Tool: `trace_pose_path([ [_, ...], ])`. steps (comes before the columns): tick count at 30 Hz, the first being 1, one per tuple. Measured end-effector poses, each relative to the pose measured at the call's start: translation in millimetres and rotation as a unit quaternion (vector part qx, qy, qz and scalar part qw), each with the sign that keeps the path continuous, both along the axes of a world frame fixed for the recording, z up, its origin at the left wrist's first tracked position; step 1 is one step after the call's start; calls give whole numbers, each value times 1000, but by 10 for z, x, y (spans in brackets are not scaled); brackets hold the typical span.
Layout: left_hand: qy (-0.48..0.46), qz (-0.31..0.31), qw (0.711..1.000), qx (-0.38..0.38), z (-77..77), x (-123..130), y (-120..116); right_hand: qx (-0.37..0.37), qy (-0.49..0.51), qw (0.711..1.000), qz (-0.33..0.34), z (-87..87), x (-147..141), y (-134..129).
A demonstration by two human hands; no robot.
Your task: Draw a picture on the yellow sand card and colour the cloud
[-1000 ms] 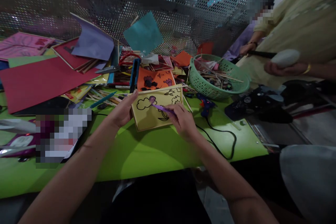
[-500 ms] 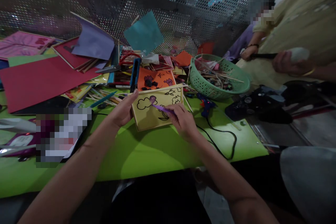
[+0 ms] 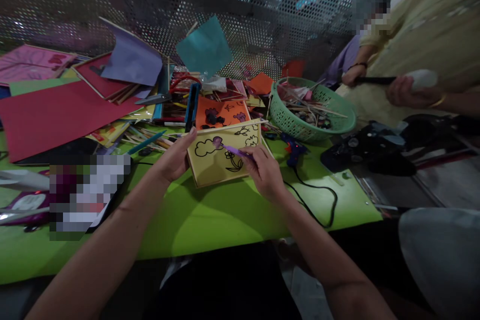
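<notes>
Right grip [image 3: 265,169] around purple pen [image 3: 235,151]

1. A yellow panel [image 3: 210,172], marked with black outlines [image 3: 203,155] and a purple patch [image 3: 217,142], is held by the left hand [image 3: 176,160].
2. A purple pen [image 3: 235,151] is held slantwise over the panel by the right hand [image 3: 265,167].
</notes>
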State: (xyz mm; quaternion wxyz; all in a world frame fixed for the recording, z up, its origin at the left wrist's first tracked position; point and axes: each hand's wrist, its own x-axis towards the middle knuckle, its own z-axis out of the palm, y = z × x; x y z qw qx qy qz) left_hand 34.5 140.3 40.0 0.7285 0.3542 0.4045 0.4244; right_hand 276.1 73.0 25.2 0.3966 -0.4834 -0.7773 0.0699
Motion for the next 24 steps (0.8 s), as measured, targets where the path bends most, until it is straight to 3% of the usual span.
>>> trace_pose_path([
  [24,-28,-8,1000,-8,-45,-19,19,18,6,1000,5,-23,-5,10],
])
